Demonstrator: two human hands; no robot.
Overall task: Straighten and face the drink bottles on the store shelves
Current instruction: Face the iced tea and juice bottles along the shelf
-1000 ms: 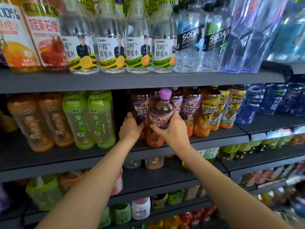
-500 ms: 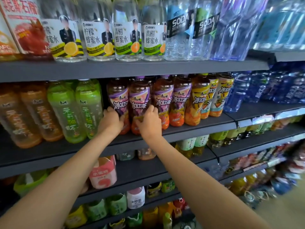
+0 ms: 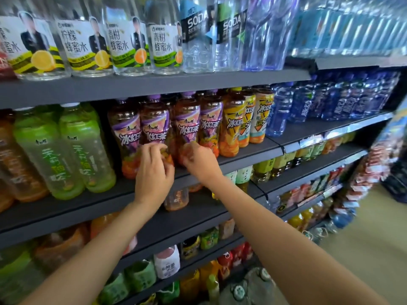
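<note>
Both hands have shifted rightward along the row since half a second ago, and the view has swung with them, so the purple-label tea bottles now sit nearer the middle. My left hand (image 3: 154, 172) has its fingers curled around the base of the second purple-label bottle (image 3: 155, 128), and my right hand (image 3: 198, 159) pinches the foot of the third purple-label bottle (image 3: 187, 126), just at its 3 o'clock. All of them stand on the middle shelf (image 3: 248, 150), close to its front lip, labels mostly facing out.

I judge the main risk is tipping: these bottles are tall, narrow-footed and packed touching, and I hold them low down. A hard twist could rock one into the yellow-label bottle (image 3: 233, 122) further toward 3 o'clock, or walk it off the lip onto the shelves below. Turning both at once may also drag the first purple-label bottle (image 3: 127, 133) askew.
</note>
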